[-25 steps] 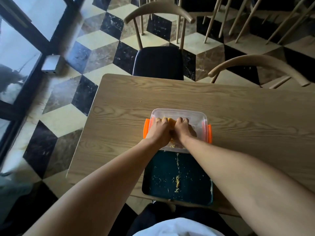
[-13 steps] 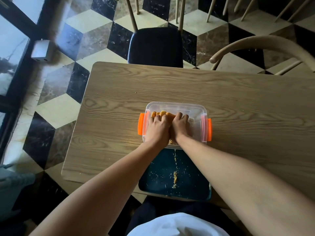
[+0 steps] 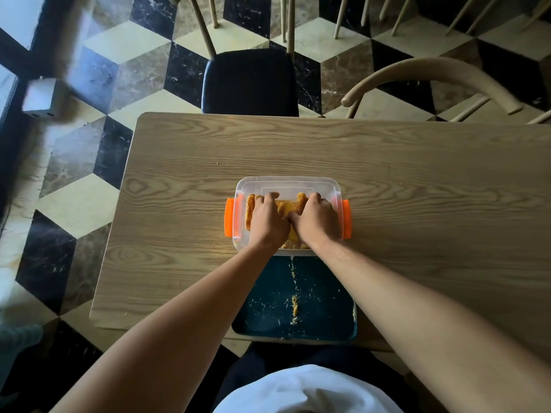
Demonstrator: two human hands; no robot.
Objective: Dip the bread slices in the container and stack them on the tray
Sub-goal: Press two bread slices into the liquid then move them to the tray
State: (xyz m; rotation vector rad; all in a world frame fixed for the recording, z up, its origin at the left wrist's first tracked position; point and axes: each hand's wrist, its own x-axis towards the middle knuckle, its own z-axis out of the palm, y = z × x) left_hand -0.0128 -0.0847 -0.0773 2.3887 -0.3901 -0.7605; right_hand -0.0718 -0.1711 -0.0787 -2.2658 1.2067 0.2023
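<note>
Pressing down side by side, the left hand (image 3: 268, 223) and the right hand (image 3: 317, 222) are inside the clear container (image 3: 287, 183), thumbs touching. Both have the fingers curled over the orange bread (image 3: 287, 208), which lies under them in the container; if they really grip it or only push on it, I cannot tell. Just below the wrists, touching the container, the dark tray (image 3: 325, 305) holds only crumbs (image 3: 294, 305). Everything rests on the wooden table (image 3: 417, 189).
</note>
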